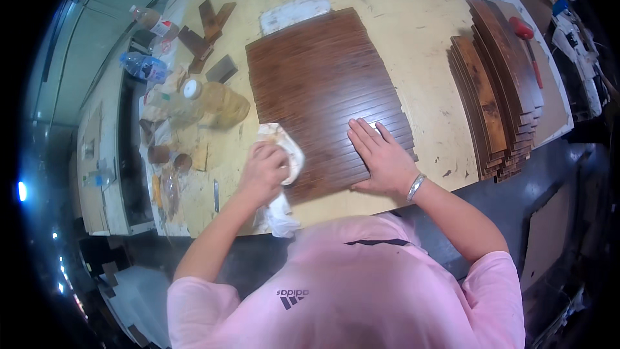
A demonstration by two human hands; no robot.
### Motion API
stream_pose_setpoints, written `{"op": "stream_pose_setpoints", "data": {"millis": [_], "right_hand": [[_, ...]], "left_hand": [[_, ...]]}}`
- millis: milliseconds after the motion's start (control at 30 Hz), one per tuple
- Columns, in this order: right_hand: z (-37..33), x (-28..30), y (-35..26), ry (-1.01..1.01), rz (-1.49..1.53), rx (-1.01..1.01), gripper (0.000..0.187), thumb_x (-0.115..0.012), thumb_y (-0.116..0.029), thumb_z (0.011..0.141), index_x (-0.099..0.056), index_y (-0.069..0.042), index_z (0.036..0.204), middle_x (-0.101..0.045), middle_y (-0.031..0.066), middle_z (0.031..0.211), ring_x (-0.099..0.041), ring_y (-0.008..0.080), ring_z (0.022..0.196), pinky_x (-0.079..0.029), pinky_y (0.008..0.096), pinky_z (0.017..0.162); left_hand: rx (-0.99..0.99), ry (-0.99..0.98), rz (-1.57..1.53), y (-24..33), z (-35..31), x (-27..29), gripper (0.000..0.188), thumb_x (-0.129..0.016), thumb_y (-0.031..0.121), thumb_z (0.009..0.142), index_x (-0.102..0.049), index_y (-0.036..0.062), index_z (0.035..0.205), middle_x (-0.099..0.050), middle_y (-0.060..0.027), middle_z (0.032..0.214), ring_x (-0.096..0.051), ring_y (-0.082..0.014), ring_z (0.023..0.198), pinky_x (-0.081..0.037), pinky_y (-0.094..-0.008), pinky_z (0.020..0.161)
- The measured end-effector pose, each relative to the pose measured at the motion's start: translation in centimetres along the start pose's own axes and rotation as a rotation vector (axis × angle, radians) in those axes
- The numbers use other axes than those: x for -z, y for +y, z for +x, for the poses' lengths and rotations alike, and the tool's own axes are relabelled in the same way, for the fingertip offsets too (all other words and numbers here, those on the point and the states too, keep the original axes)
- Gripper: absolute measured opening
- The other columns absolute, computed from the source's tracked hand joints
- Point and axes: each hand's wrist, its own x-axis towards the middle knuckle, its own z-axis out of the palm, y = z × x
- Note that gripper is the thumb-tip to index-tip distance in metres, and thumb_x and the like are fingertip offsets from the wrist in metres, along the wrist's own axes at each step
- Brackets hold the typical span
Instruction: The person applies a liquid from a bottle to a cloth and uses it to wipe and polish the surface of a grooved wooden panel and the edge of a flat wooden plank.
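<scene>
A panel of dark brown wooden slats lies flat in the middle of the table. At its near left edge the left hand is curled tight around a crumpled white cloth, wrist bent down. The right hand lies flat on the panel's near right corner, fingers spread. A stack of brown boards stands to the right, well apart.

We see the left hand clutching a white rag at the edge of the dark slatted wood panel; right hand flat on it. Stacked boards lie well apart on the desk.
</scene>
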Motion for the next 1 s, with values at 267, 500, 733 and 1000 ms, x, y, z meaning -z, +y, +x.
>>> {"op": "stream_pose_setpoints", "data": {"millis": [267, 500, 733, 1000], "right_hand": [[0.4, -0.3, -0.9, 0.006, -0.082, -0.004, 0.112, -0.076, -0.059, 0.071, -0.032, 0.005, 0.152, -0.028, 0.0195, 0.163, -0.027, 0.032, 0.151, -0.023, 0.0485, 0.123], [0.3, -0.4, -1.0, 0.004, -0.064, -0.029, 0.109, -0.077, -0.055, 0.073, -0.031, 0.006, 0.152, -0.028, 0.0204, 0.163, -0.026, 0.0321, 0.151, -0.022, 0.0488, 0.124], [0.6, 0.0, -1.1, -0.017, -0.093, -0.035, 0.11, -0.076, -0.056, 0.073, -0.031, 0.006, 0.152, -0.027, 0.0207, 0.163, -0.027, 0.0333, 0.151, -0.022, 0.0493, 0.124], [0.8, -0.3, -1.3, -0.027, -0.085, -0.011, 0.109, -0.075, -0.057, 0.074, -0.03, 0.005, 0.152, -0.026, 0.0206, 0.163, -0.025, 0.0329, 0.152, -0.022, 0.0495, 0.124]], "left_hand": [[-0.075, -0.009, -0.125, 0.5, 2.1, -1.7, 0.011, -0.065, 0.003, 0.064, -0.07, 0.0074, 0.073, -0.062, -0.0096, 0.115, -0.052, -0.0282, 0.125, -0.034, -0.0585, 0.11], [0.048, -0.046, -0.106, -2.7, -4.3, -1.0, 0.017, -0.065, 0.005, 0.066, -0.074, 0.0115, 0.078, -0.062, -0.0096, 0.123, -0.05, -0.029, 0.13, -0.03, -0.0635, 0.11], [-0.066, -0.089, -0.113, -1.1, -0.6, -0.5, 0.013, -0.066, 0.006, 0.067, -0.073, 0.0115, 0.077, -0.063, -0.0071, 0.121, -0.05, -0.0261, 0.131, -0.029, -0.06, 0.113], [-0.131, -0.016, -0.204, 1.5, 0.4, -2.1, 0.015, -0.069, 0.006, 0.06, -0.071, 0.0099, 0.075, -0.06, -0.0065, 0.101, -0.057, -0.0276, 0.111, -0.038, -0.0508, 0.106]]}}
